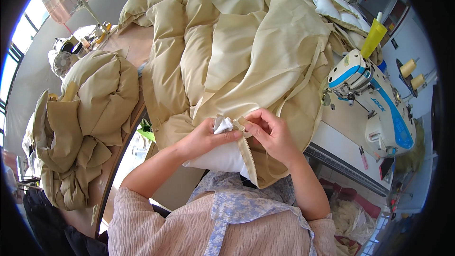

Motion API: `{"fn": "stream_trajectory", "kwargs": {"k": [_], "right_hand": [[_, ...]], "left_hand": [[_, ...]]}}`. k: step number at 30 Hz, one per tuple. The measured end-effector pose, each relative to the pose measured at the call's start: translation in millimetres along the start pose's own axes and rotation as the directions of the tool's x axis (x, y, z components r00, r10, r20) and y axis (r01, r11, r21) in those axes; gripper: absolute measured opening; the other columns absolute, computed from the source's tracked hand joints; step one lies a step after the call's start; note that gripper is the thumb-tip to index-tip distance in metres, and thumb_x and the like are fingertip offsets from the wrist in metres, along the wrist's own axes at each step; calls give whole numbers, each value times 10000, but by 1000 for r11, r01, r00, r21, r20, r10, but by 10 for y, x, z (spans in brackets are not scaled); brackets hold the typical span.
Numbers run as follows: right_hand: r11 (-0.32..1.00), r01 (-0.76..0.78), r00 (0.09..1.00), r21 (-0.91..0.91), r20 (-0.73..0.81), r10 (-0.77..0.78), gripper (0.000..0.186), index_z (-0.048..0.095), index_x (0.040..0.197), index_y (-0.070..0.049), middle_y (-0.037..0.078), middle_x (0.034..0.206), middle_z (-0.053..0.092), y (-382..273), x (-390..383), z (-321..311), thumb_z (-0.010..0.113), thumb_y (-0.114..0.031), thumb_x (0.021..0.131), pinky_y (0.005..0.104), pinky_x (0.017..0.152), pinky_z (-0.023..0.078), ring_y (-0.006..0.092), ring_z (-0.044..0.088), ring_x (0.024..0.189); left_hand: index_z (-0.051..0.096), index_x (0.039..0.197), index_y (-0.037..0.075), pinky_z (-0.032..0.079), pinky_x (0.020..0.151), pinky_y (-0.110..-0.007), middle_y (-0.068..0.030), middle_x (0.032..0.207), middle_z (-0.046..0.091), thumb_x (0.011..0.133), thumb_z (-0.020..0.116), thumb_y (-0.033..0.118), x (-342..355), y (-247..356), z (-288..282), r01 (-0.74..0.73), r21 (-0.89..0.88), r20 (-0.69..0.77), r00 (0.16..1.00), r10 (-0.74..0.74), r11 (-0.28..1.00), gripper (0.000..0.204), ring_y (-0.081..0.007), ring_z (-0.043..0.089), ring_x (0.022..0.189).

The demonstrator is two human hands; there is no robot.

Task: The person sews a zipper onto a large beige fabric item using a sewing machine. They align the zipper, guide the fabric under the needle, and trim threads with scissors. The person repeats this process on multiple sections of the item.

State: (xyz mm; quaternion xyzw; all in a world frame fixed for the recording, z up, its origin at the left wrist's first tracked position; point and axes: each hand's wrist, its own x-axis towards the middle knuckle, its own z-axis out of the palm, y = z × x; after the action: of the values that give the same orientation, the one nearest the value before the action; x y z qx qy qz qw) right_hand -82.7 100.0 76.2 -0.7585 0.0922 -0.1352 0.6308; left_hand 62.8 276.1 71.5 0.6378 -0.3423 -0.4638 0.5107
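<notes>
A large khaki padded jacket (208,57) spreads over the table in front of me and hangs over its near edge. My left hand (208,138) is closed on a bunched edge of it, where white lining (222,124) shows. Close on its right, my right hand (269,132) pinches the khaki fabric edge at the top of a zipper (250,159). The pale-toothed zipper tape hangs down below my fingers. White padded lining (215,157) lies beneath my left wrist. My fingertips partly hide the fabric they grip.
A white and blue sewing machine (374,95) stands at right, with a yellow cone (374,37) on top and thread spools (411,73) behind. Pink-handled snips (363,158) lie near it. More khaki padded pieces (90,99) and a small fan (64,62) are at left.
</notes>
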Motion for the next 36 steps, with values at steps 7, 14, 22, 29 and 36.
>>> {"fn": "stream_trajectory", "kwargs": {"k": [7, 14, 22, 29, 36], "right_hand": [[987, -122, 968, 106, 230, 95, 188, 663, 1194, -50, 19, 846, 658, 21, -23, -66, 574, -32, 1029, 260, 701, 528, 95, 632, 715], [942, 174, 980, -286, -44, -194, 118, 683, 1068, -13, 26, 910, 686, -1, -60, 133, 665, 13, 954, 284, 734, 532, 112, 659, 826], [986, -54, 986, 158, -148, 78, 208, 631, 1229, -7, 34, 908, 695, 230, -89, 192, 610, -62, 1029, 250, 725, 534, 92, 662, 814], [990, -144, 989, -9, 45, 144, 207, 626, 1000, -19, 34, 813, 673, 130, -124, 29, 665, -221, 1026, 264, 645, 496, 84, 604, 713], [981, 191, 948, 20, -265, -179, 164, 572, 923, -32, 26, 797, 652, -224, 85, 205, 634, -131, 1038, 229, 632, 498, 75, 626, 700]], "left_hand": [[689, 992, 42, 464, 745, -266, 68, 884, 630, 973, 755, 307, -39, 49, 19, -86, -2, 10, 996, 86, 996, 275, -34, 513, 836], [701, 1040, 32, 459, 742, -266, 60, 898, 631, 969, 757, 336, -62, 44, 48, -60, -48, -4, 998, 60, 997, 318, -38, 515, 848], [689, 1155, 45, 495, 843, -277, 20, 1013, 684, 969, 755, 321, 65, -141, 36, 129, -2, 76, 989, -128, 992, 339, -65, 589, 935], [727, 1062, 23, 481, 726, -296, 37, 892, 669, 975, 737, 384, 43, 55, 19, 88, 143, 115, 988, -105, 986, 371, -44, 544, 828], [700, 1030, -6, 489, 688, -377, -106, 777, 689, 989, 696, 310, 36, -338, 462, -235, 375, 473, 881, 33, 897, 319, -146, 566, 717]]}}
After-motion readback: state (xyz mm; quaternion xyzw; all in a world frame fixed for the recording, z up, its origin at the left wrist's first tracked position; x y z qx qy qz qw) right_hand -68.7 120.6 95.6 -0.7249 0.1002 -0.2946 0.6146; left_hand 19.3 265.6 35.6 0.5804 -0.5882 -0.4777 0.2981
